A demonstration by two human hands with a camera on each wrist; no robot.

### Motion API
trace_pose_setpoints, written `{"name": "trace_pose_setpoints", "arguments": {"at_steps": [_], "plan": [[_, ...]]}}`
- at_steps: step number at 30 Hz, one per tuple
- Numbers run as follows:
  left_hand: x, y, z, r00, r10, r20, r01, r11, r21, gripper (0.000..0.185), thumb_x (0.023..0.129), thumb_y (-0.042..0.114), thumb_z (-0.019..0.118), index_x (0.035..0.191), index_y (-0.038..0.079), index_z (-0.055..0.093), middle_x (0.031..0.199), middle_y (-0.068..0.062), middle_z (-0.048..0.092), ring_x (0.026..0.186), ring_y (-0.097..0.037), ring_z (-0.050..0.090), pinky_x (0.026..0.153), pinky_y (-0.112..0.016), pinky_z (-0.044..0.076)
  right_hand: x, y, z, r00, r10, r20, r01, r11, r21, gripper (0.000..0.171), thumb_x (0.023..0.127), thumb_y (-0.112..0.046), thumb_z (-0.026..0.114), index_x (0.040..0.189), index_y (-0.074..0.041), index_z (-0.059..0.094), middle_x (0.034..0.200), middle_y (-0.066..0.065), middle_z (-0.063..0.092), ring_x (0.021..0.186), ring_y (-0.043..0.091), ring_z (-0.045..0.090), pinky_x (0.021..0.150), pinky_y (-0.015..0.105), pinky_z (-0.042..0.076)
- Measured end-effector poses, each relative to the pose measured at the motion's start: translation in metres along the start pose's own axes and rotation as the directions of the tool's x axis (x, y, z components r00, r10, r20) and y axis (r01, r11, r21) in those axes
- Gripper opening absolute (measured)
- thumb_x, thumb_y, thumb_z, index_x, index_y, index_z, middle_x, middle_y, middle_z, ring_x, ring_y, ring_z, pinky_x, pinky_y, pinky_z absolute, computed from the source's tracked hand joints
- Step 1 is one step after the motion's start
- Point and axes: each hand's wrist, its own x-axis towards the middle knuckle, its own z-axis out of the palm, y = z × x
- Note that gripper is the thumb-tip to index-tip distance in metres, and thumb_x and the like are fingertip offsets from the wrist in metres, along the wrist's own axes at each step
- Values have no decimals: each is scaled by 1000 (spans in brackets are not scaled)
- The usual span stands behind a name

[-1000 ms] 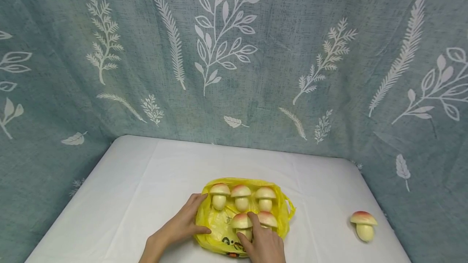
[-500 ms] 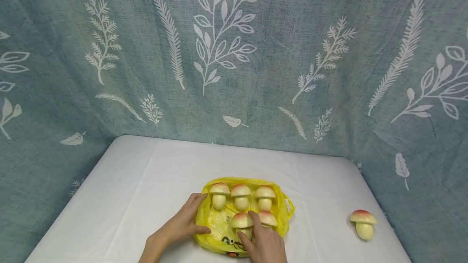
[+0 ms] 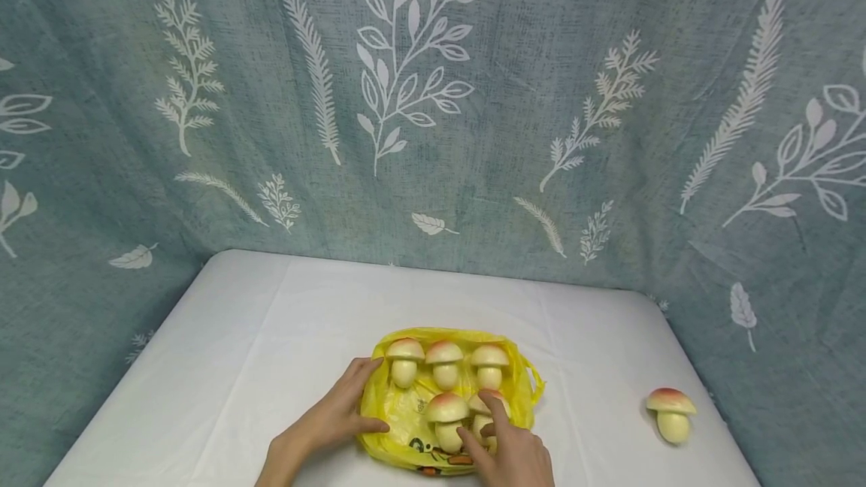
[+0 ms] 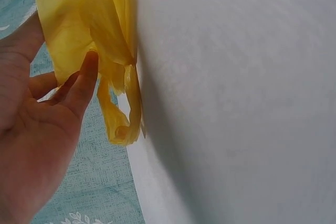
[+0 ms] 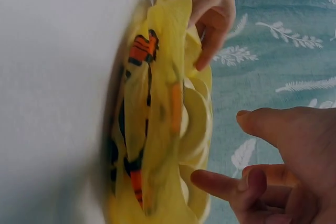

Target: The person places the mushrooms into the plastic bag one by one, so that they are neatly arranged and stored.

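Since a moment ago our right hand [image 3: 510, 453] has slid off the front-left mushroom [image 3: 446, 418] toward the front-right mushroom [image 3: 489, 410], fingers loosely spread, touching it but gripping nothing. We judge a light nudge keeps it upright on the yellow bag [image 3: 399, 419]. Our left hand [image 3: 331, 423] rests flat on the bag's left edge, steadying it on the white table [image 3: 271, 337].
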Motion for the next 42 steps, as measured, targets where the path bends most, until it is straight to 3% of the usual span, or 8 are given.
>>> {"name": "trace_pose_setpoints", "arguments": {"at_steps": [6,11,17,24,29,34,39,42], "plan": [[0,-1,0,1000,-4,-1,4,1000,0,93,79,30,85,149,-3,34,142,-14,38,135,-36,38,112,-56,30,0,10,-12,996,28,-80,-28,1000,6,48,85,-36,78,124,-13,62,73,0,72,31,-4,26,33,19,30],[-1,-2,1,1000,1,-5,-1,1000,-3,93,79,30,85,149,-3,34,142,-14,38,136,-36,37,112,-56,30,3,27,-26,985,25,-173,-31,999,-31,48,83,-32,81,121,-9,63,71,-4,71,32,-4,25,32,19,27],[-1,-2,0,1000,-1,-4,1,1000,-6,93,79,31,84,149,-2,34,143,-14,38,136,-36,37,112,-56,30,9,57,-51,970,184,-159,-203,973,-110,53,87,-39,76,127,-10,58,74,-2,71,39,7,40,38,28,36],[-1,-2,1,1000,3,-3,-3,1000,-13,93,79,31,85,149,-3,34,142,-14,39,135,-35,38,112,-56,30,14,107,-82,913,360,-192,-390,908,-154,64,90,-51,66,133,-6,51,74,1,67,44,15,45,39,32,35],[-1,-3,1,1000,-1,-1,1,1000,-11,93,79,31,85,149,-2,34,142,-13,39,135,-33,38,113,-55,30,15,141,-101,887,412,-208,-445,884,-144,69,93,-55,61,138,-5,46,77,6,67,43,19,45,38,34,33],[-1,-2,0,1000,-15,12,16,1000,-18,93,79,31,84,150,0,33,143,-11,39,137,-32,36,113,-54,29,20,175,-114,870,462,-172,-488,859,-156,78,93,-58,57,142,-1,40,81,12,66,50,23,52,41,38,39],[0,-2,0,1000,-16,13,16,1000,-25,93,80,31,84,151,0,33,143,-11,38,137,-31,36,114,-54,29,28,208,-118,826,558,-81,-562,805,-189,96,88,-71,53,146,2,32,100,32,56,78,50,58,58,60,45],[0,-2,0,1000,-15,12,15,1000,-24,92,80,31,84,151,1,33,143,-11,38,137,-31,36,114,-54,29,29,225,-115,814,579,-52,-575,789,-216,101,85,-71,58,146,5,29,101,41,48,87,58,53,62,64,44]]}}
